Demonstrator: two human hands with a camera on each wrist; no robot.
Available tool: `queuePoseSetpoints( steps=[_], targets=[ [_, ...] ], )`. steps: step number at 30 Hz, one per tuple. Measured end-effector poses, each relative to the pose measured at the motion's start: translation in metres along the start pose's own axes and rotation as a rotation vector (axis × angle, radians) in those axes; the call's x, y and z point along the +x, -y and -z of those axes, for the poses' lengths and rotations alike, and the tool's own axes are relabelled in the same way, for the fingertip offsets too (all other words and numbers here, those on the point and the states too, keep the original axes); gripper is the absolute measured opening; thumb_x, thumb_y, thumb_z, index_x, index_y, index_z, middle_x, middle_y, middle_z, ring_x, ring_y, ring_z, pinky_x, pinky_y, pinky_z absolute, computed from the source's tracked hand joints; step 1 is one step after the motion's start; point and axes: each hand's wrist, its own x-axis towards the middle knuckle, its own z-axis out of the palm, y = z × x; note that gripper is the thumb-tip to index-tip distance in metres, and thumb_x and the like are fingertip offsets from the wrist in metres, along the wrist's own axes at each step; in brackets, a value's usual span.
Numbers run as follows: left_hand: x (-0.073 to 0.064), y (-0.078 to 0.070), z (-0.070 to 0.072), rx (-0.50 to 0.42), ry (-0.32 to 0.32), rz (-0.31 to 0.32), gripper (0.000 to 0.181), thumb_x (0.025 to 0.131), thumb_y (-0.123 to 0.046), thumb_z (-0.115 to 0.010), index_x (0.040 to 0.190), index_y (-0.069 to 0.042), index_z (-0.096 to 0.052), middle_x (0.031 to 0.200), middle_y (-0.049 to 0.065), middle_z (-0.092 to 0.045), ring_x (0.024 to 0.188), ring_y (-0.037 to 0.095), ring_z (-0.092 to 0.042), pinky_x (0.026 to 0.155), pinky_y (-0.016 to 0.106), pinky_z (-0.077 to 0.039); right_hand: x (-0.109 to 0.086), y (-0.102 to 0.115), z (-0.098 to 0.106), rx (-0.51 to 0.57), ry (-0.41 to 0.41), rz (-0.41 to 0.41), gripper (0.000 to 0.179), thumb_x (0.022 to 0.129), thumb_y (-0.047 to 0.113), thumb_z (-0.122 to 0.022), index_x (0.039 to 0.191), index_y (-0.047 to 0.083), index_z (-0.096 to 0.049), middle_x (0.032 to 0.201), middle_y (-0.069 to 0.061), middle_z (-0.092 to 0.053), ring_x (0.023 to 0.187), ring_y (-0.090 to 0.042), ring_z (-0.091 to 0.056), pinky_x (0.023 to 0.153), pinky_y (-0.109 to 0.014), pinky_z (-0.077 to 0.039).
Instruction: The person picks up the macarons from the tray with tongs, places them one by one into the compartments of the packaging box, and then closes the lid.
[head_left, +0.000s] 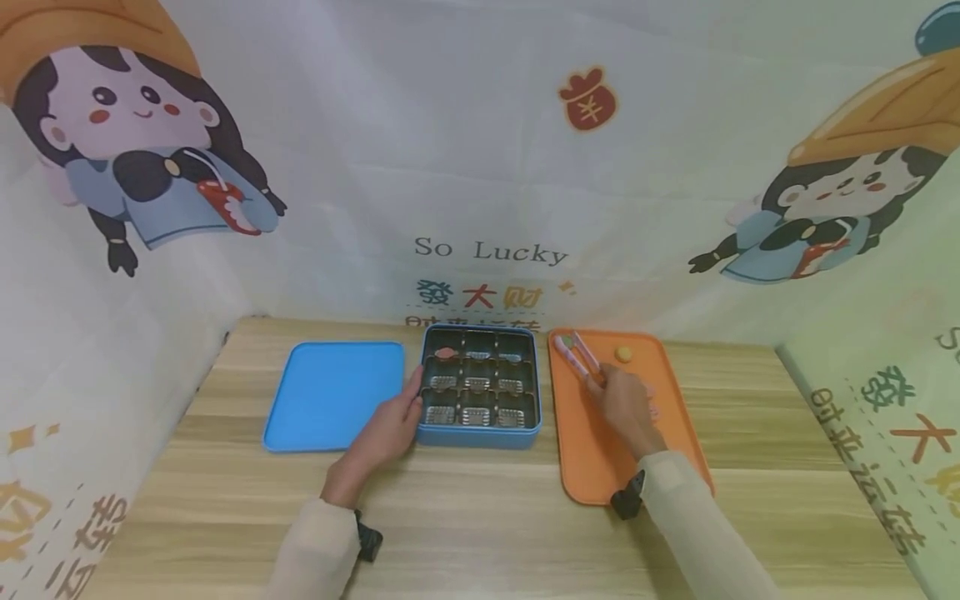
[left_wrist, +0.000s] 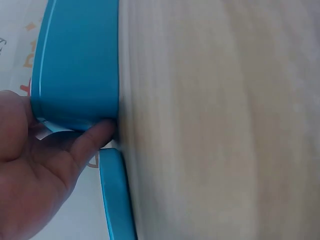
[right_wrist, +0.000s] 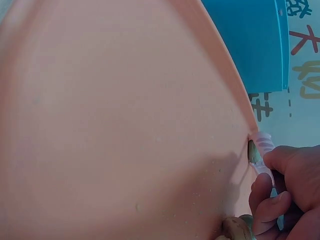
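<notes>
My right hand grips a pair of pale pink striped tongs over the far left corner of an orange tray. Between the tongs' tips sits a small green piece. A round yellowish piece lies near the tray's far edge, and pink pieces show partly behind the hand. My left hand holds the left side of a blue box, one finger low against its wall. The box has dark compartments in rows; a pinkish piece lies in the far left one.
A flat blue lid lies on the wooden table, left of the box. Behind the table hangs a printed cloth, continuing along both sides. The orange tray stands close to the box's right side.
</notes>
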Motion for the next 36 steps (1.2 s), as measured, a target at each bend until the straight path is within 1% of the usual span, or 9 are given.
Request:
queuePoseSetpoints(
  steps=[4, 9, 16, 22, 25, 27, 30, 32, 36],
  targets=[
    [0.000, 0.001, -0.001, 0.011, -0.004, -0.001, 0.051, 0.098, -0.022, -0.032, 0.145, -0.010, -0.015, 0.138, 0.017, -0.036, 0.121, 0.032, -0.042, 0.096, 0.045, -0.038, 0.000, 0.000, 0.000, 0.010, 0.018, -0.013, 0.026, 0.088, 0.028, -0.058, 0.075, 0.006, -0.052, 0.058, -0.002, -0.046, 0.050, -0.017, -0.039, 0.043, -0.027, -0.027],
    [-0.003, 0.001, -0.001, 0.003, 0.001, 0.013, 0.051, 0.098, -0.024, -0.030, 0.146, -0.012, -0.014, 0.141, 0.014, -0.032, 0.124, 0.030, -0.038, 0.099, 0.045, -0.035, -0.001, -0.002, -0.001, 0.017, 0.019, 0.007, 0.029, 0.088, 0.028, -0.058, 0.071, 0.008, -0.047, 0.056, 0.000, -0.038, 0.049, -0.015, -0.034, 0.043, -0.026, -0.024],
    [-0.006, -0.001, 0.001, -0.005, -0.002, -0.011, 0.051, 0.099, -0.024, -0.030, 0.146, -0.013, -0.013, 0.138, 0.016, -0.036, 0.123, 0.030, -0.039, 0.099, 0.044, -0.036, -0.005, -0.004, 0.001, 0.011, -0.013, 0.059, 0.025, 0.088, 0.024, -0.058, 0.072, 0.006, -0.051, 0.054, 0.000, -0.042, 0.047, -0.014, -0.037, 0.042, -0.025, -0.026],
    [-0.006, -0.001, 0.001, -0.014, -0.007, -0.016, 0.051, 0.098, -0.023, -0.031, 0.145, -0.012, -0.014, 0.139, 0.016, -0.035, 0.122, 0.031, -0.040, 0.098, 0.045, -0.037, -0.006, -0.003, 0.004, 0.017, -0.012, 0.044, 0.025, 0.088, 0.026, -0.058, 0.073, 0.007, -0.051, 0.055, 0.000, -0.040, 0.047, -0.013, -0.034, 0.040, -0.024, -0.025],
    [-0.005, -0.001, 0.001, -0.014, -0.006, -0.014, 0.051, 0.098, -0.023, -0.031, 0.145, -0.013, -0.014, 0.139, 0.015, -0.035, 0.122, 0.031, -0.040, 0.098, 0.045, -0.037, -0.007, -0.001, 0.007, 0.015, -0.029, 0.050, 0.023, 0.088, 0.026, -0.058, 0.078, 0.005, -0.056, 0.055, -0.001, -0.044, 0.046, -0.014, -0.037, 0.039, -0.024, -0.027],
    [-0.005, 0.000, 0.001, -0.014, -0.006, -0.011, 0.051, 0.098, -0.023, -0.031, 0.146, -0.013, -0.014, 0.139, 0.015, -0.035, 0.122, 0.031, -0.040, 0.098, 0.045, -0.037, -0.007, 0.000, 0.008, 0.009, -0.049, 0.067, 0.023, 0.087, 0.026, -0.059, 0.088, 0.003, -0.062, 0.057, -0.002, -0.051, 0.048, -0.014, -0.041, 0.040, -0.024, -0.030],
    [-0.005, 0.000, 0.001, -0.012, -0.005, -0.003, 0.051, 0.098, -0.024, -0.032, 0.146, -0.013, -0.014, 0.139, 0.015, -0.035, 0.122, 0.031, -0.040, 0.098, 0.045, -0.037, -0.007, 0.003, 0.010, 0.010, -0.072, 0.091, 0.030, 0.087, 0.026, -0.060, 0.102, 0.001, -0.064, 0.062, -0.006, -0.060, 0.050, -0.015, -0.046, 0.042, -0.025, -0.034],
    [-0.005, -0.001, 0.001, -0.013, -0.002, -0.002, 0.052, 0.098, -0.024, -0.031, 0.146, -0.012, -0.014, 0.139, 0.016, -0.034, 0.122, 0.031, -0.040, 0.098, 0.045, -0.037, -0.008, 0.006, 0.012, 0.021, -0.068, 0.087, 0.035, 0.086, 0.027, -0.060, 0.109, 0.001, -0.063, 0.066, -0.007, -0.063, 0.050, -0.016, -0.049, 0.041, -0.026, -0.036],
    [-0.005, -0.001, 0.002, -0.012, 0.004, 0.003, 0.052, 0.098, -0.024, -0.031, 0.146, -0.012, -0.013, 0.140, 0.015, -0.033, 0.123, 0.031, -0.038, 0.099, 0.044, -0.035, -0.008, 0.015, 0.014, 0.037, -0.075, 0.100, 0.034, 0.086, 0.028, -0.061, 0.109, 0.002, -0.064, 0.068, -0.007, -0.064, 0.051, -0.016, -0.051, 0.042, -0.027, -0.039]
  ],
)
